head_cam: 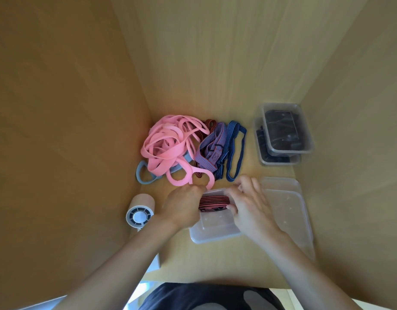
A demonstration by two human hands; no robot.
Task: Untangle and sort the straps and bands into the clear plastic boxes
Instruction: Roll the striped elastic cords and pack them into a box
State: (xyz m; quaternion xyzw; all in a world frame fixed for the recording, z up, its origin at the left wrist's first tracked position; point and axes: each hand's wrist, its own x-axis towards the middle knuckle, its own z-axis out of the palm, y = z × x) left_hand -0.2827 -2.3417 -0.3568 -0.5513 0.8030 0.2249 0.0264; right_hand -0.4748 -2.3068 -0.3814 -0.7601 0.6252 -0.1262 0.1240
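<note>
Head view, the only one there is. Both your hands are on the red-and-black strap [213, 201]: your left hand [181, 204] grips one end of the folded bundle and your right hand [249, 204] curls over the other, thumb underneath. You hold it just over the far wall of the clear box [213, 233], which sits near the middle of the counter [215, 265], towards the front edge.

Here's the danger, to my eye. That strap looks elastic, so let go too early and the folds likely spring open and spill over the rim. The box looks light too, so a hard push down could skid it towards the front edge.

Watch your left knuckles! A loop of the pink bands [168, 146], heaped in the back-left corner, lies just beside them and could snag and ride along into the box. The purple striped straps [212, 146] and the navy band [236, 148] lie near behind, tangled together.

The stacked boxes [284, 135] by the right edge hold dark straps, so a mix-up there seems unlikely. The lids [289, 206] lie just beside your right hand, easy to nudge
</note>
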